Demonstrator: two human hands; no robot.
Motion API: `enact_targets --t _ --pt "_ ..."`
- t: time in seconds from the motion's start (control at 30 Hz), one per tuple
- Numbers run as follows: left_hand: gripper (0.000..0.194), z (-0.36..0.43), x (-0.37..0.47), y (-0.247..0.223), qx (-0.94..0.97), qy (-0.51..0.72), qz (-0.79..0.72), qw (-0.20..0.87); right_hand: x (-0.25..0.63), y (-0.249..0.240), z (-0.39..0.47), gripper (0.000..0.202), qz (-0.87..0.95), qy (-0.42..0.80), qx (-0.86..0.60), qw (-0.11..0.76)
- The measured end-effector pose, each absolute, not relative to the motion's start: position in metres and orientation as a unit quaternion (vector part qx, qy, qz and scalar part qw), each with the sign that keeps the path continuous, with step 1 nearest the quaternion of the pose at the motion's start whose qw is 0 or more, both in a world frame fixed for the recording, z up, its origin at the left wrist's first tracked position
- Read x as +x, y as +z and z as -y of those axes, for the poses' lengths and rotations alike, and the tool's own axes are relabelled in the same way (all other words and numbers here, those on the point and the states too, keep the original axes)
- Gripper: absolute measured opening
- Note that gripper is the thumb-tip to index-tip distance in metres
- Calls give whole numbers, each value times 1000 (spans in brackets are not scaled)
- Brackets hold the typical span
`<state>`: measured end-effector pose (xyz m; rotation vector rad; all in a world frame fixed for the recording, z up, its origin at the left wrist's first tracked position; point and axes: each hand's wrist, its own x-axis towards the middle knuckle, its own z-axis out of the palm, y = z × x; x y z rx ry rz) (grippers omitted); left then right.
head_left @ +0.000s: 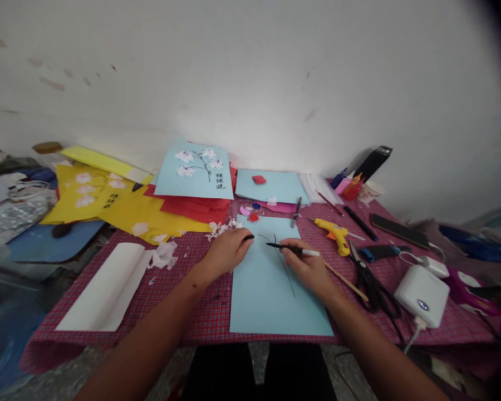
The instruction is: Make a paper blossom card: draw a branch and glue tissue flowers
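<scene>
A light blue sheet of paper (267, 301) lies in front of me, with thin dark curved lines drawn on its upper half. My right hand (307, 264) is closed round a black and white pen (304, 252), its tip over the paper close to the drawn lines. At the sheet's upper left edge, my left hand (227, 249) pinches a small black pen cap (247, 238). Past the sheet stand small paint pots (254, 216), and a grey marker (296, 211) lies at its upper right. A finished blossom picture on blue paper (194, 186) leans at the back.
To the right lie a yellow glue gun (336, 234), black scissors (373, 284), a wooden stick (346, 281) and a white power adapter (421, 295). White paper (104, 287), torn scraps (163, 254) and yellow sheets (125, 209) are on the left. A black flask (371, 164) leans against the wall.
</scene>
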<state>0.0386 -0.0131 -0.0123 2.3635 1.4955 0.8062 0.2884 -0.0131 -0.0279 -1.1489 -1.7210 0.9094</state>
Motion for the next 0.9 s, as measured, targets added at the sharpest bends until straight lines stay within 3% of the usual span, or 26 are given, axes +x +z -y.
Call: enact_targets --t 0.4,0.6,0.9 --pt "20 10 34 -14 748 280 -596 87 281 -5 -3 20 737 328 -454 380" --pt "19 9 34 -14 749 273 -596 94 280 -23 -7 21 669 300 -486 475" --pt "19 9 34 -15 749 281 -592 101 292 -21 -3 23 675 316 -480 462"
